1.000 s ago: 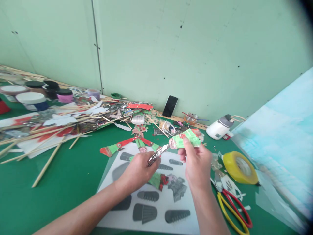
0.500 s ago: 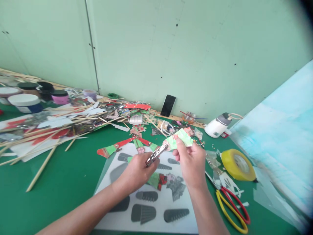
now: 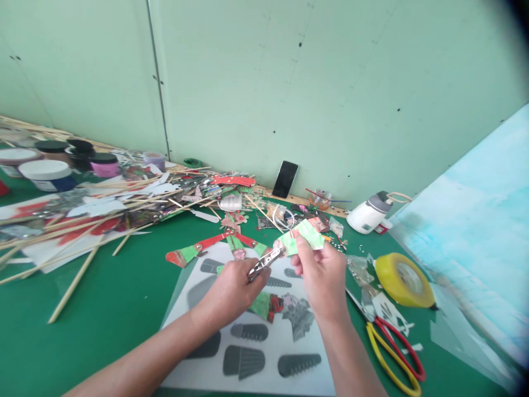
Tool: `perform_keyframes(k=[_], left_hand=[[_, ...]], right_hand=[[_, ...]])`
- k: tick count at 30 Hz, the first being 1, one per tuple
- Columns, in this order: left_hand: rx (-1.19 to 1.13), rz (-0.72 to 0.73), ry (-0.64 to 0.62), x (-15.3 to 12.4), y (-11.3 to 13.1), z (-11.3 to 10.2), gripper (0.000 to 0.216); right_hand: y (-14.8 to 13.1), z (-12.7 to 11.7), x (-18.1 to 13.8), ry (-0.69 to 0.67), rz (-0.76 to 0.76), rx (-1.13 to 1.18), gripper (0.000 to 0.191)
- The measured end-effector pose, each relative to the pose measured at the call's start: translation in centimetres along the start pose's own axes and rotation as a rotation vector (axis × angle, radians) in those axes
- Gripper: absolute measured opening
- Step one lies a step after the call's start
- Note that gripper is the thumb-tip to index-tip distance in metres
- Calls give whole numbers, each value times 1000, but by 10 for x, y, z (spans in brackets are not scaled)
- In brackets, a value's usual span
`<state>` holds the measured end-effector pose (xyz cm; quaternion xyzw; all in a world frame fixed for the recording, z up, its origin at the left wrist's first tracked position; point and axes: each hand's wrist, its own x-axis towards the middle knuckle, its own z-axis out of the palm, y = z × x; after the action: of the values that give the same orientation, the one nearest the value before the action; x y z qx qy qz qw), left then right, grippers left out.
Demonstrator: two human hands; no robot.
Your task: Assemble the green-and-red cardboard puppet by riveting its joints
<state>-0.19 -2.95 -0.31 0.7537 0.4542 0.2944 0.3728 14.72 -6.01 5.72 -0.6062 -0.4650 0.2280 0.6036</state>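
Observation:
My left hand (image 3: 231,289) is closed round a small metal punch tool (image 3: 264,261) whose jaws meet the left end of a green and red paper cut-out (image 3: 301,237). My right hand (image 3: 320,275) pinches that cut-out from below and holds it above the table. Under both hands lies a white sheet printed with grey shapes (image 3: 256,353). On the sheet, just below the hands, rest loose coloured paper pieces (image 3: 275,304). A red and green jointed paper figure (image 3: 215,245) lies flat beyond the left hand.
Yellow-and-red scissors (image 3: 392,350) and a yellow tape roll (image 3: 403,279) lie to the right. Bamboo sticks (image 3: 82,231) and paint jars (image 3: 47,173) crowd the left. A phone (image 3: 287,178) leans on the wall near a white bottle (image 3: 370,212). A pale blue board (image 3: 479,220) slopes at right.
Both hands with tool and cut-out have shifted slightly left and down in view as the head moved. The grip on each has stayed the same.

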Motion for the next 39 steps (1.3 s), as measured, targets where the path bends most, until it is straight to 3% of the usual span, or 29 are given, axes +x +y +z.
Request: perform_keyframes(k=[17, 39], left_hand=[[84, -67, 20, 1, -1, 1, 34], [65, -128, 69, 0, -1, 5, 35]], right_hand=[[-6, -3, 0, -35, 3, -62, 23], [1, -1, 2, -6, 3, -51, 33]])
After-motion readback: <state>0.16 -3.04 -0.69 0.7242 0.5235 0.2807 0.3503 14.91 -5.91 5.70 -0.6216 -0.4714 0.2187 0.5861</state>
